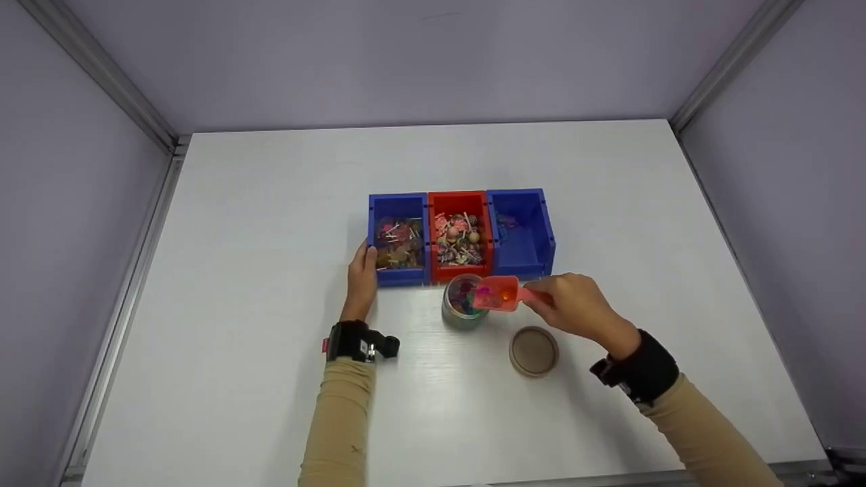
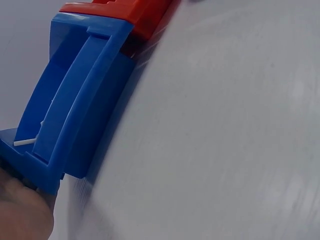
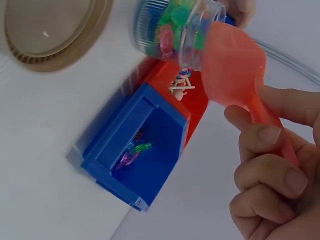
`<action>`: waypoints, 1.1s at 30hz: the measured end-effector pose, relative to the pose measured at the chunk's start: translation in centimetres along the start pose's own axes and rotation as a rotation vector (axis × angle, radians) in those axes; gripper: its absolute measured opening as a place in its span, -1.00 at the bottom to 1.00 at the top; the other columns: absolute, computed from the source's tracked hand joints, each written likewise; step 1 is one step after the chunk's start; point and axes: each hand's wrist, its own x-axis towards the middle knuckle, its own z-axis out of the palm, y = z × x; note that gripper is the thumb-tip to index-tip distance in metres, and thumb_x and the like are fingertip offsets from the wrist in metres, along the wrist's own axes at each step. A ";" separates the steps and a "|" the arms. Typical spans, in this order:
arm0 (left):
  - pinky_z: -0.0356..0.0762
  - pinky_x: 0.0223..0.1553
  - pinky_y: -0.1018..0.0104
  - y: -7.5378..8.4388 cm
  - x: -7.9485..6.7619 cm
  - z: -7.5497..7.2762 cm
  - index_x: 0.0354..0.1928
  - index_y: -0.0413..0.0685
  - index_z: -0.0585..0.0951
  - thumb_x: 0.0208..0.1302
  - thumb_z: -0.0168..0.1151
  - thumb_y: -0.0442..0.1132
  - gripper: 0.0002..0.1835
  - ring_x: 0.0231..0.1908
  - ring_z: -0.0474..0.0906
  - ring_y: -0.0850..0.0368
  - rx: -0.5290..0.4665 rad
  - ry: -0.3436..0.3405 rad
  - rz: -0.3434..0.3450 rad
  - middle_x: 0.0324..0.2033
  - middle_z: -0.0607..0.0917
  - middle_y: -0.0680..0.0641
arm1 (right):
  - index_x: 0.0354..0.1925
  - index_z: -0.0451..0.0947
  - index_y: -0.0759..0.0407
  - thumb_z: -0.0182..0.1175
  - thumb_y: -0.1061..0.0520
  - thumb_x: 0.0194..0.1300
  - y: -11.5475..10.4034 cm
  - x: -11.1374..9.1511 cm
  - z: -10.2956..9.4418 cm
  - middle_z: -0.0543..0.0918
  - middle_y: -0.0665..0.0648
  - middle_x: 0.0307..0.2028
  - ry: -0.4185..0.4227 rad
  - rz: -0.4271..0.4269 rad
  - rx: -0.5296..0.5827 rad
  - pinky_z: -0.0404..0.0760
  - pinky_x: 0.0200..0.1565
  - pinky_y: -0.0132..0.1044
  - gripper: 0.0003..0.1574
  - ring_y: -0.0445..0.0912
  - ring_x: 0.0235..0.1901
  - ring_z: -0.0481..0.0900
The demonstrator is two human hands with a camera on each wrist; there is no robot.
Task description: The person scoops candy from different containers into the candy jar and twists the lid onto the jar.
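My right hand (image 1: 572, 304) grips the handle of a translucent red scoop (image 3: 232, 62). In the head view the scoop holds small pink and orange pieces, and its front edge is over the mouth of a clear jar (image 1: 463, 318). Colourful translucent pieces fill part of the jar, seen through its side in the right wrist view. My left hand (image 1: 360, 281) rests against the left side of the left blue bin (image 1: 401, 276); some of its fingers are hidden by the bin in the left wrist view. The right blue bin (image 3: 162, 142) has a few shiny coloured pieces inside.
Between the blue bins stands a red bin (image 1: 458, 272) of lollipop-like pieces on white sticks. Similar sticks lie in the left blue bin. A round brown-rimmed lid (image 1: 534, 352) lies on the white table (image 1: 237, 304), right of the jar and near my right wrist.
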 end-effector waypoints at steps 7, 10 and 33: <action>0.02 0.55 0.05 -0.1 0.0 0.0 0.46 -0.26 0.13 0.56 -0.24 -0.10 -0.43 0.50 0.05 -0.14 -0.001 0.002 0.014 0.45 0.21 -0.27 | -0.24 0.70 0.21 0.34 0.14 0.16 -1.1 0.6 -0.3 0.66 0.15 -0.61 0.028 -0.009 -0.041 0.35 -0.59 -0.36 -0.81 -0.17 -0.66 0.39; 0.01 0.55 0.04 -0.1 0.0 0.0 0.46 -0.28 0.12 0.56 -0.24 -0.10 -0.43 0.51 0.03 -0.15 -0.005 -0.003 0.017 0.46 0.20 -0.28 | -0.22 0.71 0.21 0.35 0.16 0.15 -1.1 0.6 -0.4 0.67 0.16 -0.61 0.029 -0.004 -0.046 0.33 -0.60 -0.36 -0.80 -0.17 -0.66 0.38; 0.06 0.54 0.06 -0.3 0.0 0.1 0.44 -0.26 0.19 0.54 -0.22 -0.01 -0.40 0.49 0.09 -0.15 -0.029 0.023 0.075 0.43 0.26 -0.29 | -0.17 0.68 0.28 0.25 0.15 0.26 -0.4 -0.1 -1.1 0.68 0.16 -0.57 -0.036 0.054 0.035 0.34 -0.55 -0.42 -0.76 -0.20 -0.64 0.36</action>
